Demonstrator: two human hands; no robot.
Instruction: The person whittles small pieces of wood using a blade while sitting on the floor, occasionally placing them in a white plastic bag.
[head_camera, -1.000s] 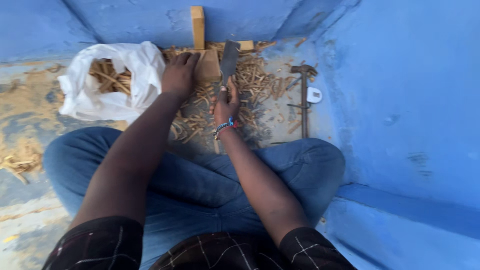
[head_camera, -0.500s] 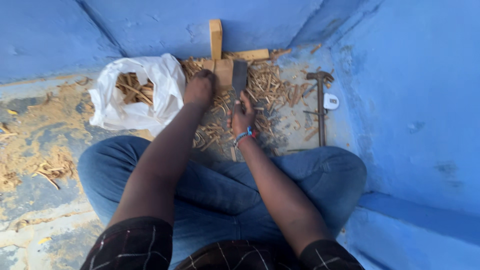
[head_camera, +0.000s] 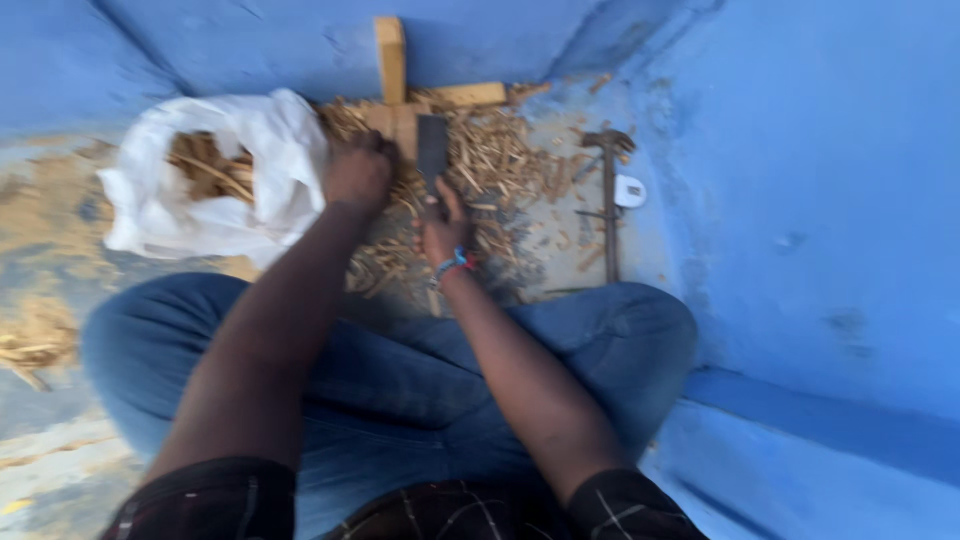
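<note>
Gripping a flat broad-bladed chopper (head_camera: 432, 150) by its handle, the right hand (head_camera: 443, 225) holds the blade upright just beyond its knuckles, over a small wooden block (head_camera: 405, 125). Beside it, the left hand (head_camera: 358, 172) is closed on something against that block, though blur hides what. Wood chips (head_camera: 500, 160) lie all around both hands, and a white bag (head_camera: 255, 165) of sticks sits outside the left hand. A hammer (head_camera: 608, 190) lies off to the right. Judging from this, clean chopping needs the left fingers kept clear of the blade's path
</note>
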